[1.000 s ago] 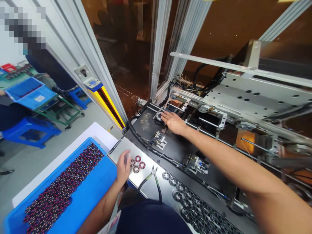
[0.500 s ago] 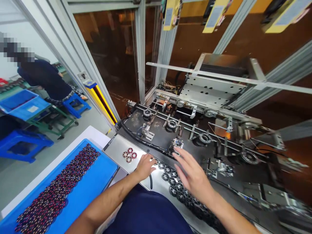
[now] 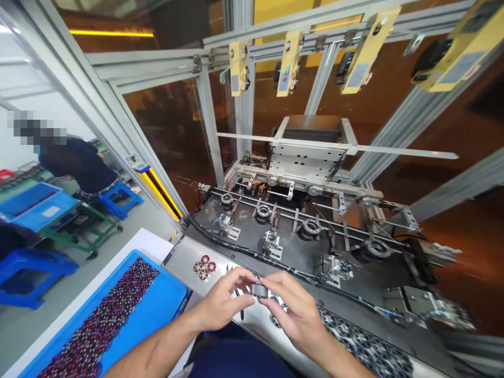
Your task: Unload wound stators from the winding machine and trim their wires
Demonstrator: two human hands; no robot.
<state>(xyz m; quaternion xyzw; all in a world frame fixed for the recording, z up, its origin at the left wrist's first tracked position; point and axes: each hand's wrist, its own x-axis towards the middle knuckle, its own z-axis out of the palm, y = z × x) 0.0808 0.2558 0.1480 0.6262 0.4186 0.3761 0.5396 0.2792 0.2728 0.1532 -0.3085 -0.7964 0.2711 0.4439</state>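
Note:
Between my two hands is a small grey stator core (image 3: 259,290), a short round metal part seen from its side. My left hand (image 3: 226,297) pinches its left side with thumb and fingers. From the right, my right hand (image 3: 294,310) grips the other side the same way. More bare stator cores (image 3: 354,336) lie in rows on the metal ledge (image 3: 185,255), partly hidden by my right hand and forearm. Left of my hands, several wound stators (image 3: 205,267) with red and copper colours form a small cluster. A thin dark tool (image 3: 241,314) lies partly behind my left hand.
A blue tray (image 3: 157,302) full of wound stators stands at the left. Beyond the ledge, a machine bed (image 3: 244,228) carries several ring fixtures (image 3: 311,228), rods and cables. Yellow brackets (image 3: 289,63) hang above. A person (image 3: 81,165) sits at a bench at far left.
My hands have come together and now hold a stator core between them; before, they were apart above the ledge. The view has tilted upward and shifted.

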